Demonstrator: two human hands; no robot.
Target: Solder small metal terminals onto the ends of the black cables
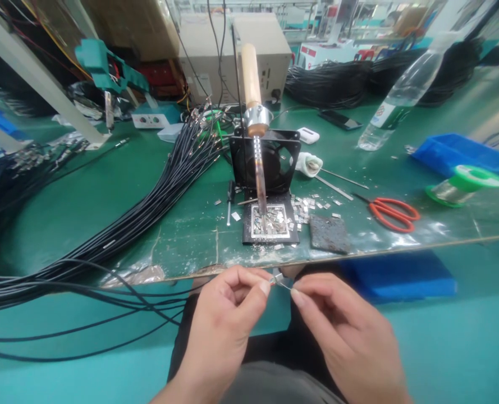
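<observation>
Just below the bench's front edge, my left hand (228,314) pinches a cable end with a small metal connector (278,278) at its tip. Black cables run behind that hand from the left. Thumb and forefinger of my right hand (342,320) close on a thin wire-like piece (285,286) that meets the connector; its exact kind is too small to make out. Beyond the hands, a soldering iron (257,163) with a wooden handle hangs tip down over a square tray (253,234) of small metal pieces. A black fan (280,160) stands behind its tip.
A bundle of black cables (148,207) covers the bench's left side. To the right lie a dark square pad (328,234), red-handled scissors (394,214), a solder spool (463,185), a blue bin (463,154) and a plastic bottle (404,92). A small screwdriver (230,202) lies beside the tray.
</observation>
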